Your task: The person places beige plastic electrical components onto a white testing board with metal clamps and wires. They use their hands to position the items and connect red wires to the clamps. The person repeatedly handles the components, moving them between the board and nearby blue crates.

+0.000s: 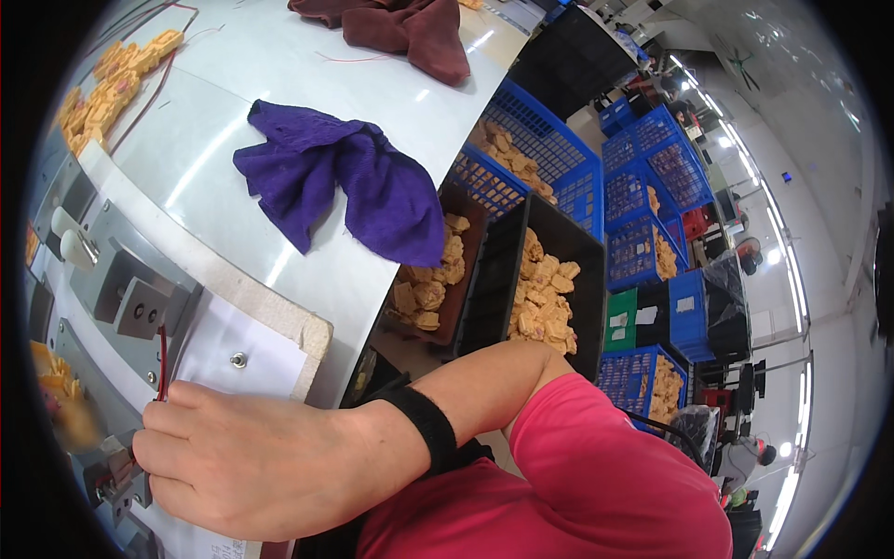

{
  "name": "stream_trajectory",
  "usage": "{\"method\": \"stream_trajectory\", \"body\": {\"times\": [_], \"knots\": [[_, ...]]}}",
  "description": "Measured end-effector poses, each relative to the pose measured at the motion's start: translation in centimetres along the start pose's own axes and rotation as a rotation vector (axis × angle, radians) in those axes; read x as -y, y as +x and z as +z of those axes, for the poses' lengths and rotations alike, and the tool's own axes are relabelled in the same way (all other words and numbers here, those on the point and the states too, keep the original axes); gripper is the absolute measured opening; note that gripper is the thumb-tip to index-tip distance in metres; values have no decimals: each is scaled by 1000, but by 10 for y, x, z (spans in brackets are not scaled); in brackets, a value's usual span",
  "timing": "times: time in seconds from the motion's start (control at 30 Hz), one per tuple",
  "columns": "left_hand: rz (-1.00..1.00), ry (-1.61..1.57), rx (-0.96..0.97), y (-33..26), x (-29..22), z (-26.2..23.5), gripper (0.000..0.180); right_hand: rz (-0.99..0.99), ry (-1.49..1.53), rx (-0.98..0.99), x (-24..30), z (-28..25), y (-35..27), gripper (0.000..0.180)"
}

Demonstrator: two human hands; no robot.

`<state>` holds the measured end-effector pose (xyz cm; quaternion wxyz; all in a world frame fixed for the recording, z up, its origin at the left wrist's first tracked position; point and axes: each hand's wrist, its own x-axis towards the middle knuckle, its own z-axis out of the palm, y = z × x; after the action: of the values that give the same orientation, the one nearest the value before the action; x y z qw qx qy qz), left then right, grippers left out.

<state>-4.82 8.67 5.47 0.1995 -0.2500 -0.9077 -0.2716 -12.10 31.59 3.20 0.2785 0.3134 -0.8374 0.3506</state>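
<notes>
Knuckles are facing up in the head view, where the person's right hand (233,461) is curling over a small metal fixture (116,480) at the lower left. Its fingertips are hiding underneath, so I cannot tell whether they are gripping anything. What may be part of the left hand (79,426) is blurring farther left, beside some yellow pieces (58,368); whether it is spreading wide or holding something, I cannot tell. Working well here, I'm judging, is calling for light fingertips, a steady wrist and care over the red wire (164,359), which is running down to the knuckles and could be snagging. The fixture is jutting past the fingers toward the left; its long axis is getting lost under the hand. Above it, a bracket (135,298) is turning its two-bolted face toward the camera, and the wire is running nearly upright.
</notes>
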Motion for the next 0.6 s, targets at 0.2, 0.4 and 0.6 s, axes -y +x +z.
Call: {"method": "stream_trajectory", "body": {"times": [0.2, 0.4, 0.6], "knots": [[-20, 27, 12, 5, -8, -2, 27, -15, 15, -10, 0, -2, 0, 16], [-146, 85, 76, -1, -14, -4, 31, 4, 117, -59, -5, -6, -1, 17], [-165, 83, 39, -6, -3, -3, 32, -2, 217, -91, -4, -14, 7, 31]]}}
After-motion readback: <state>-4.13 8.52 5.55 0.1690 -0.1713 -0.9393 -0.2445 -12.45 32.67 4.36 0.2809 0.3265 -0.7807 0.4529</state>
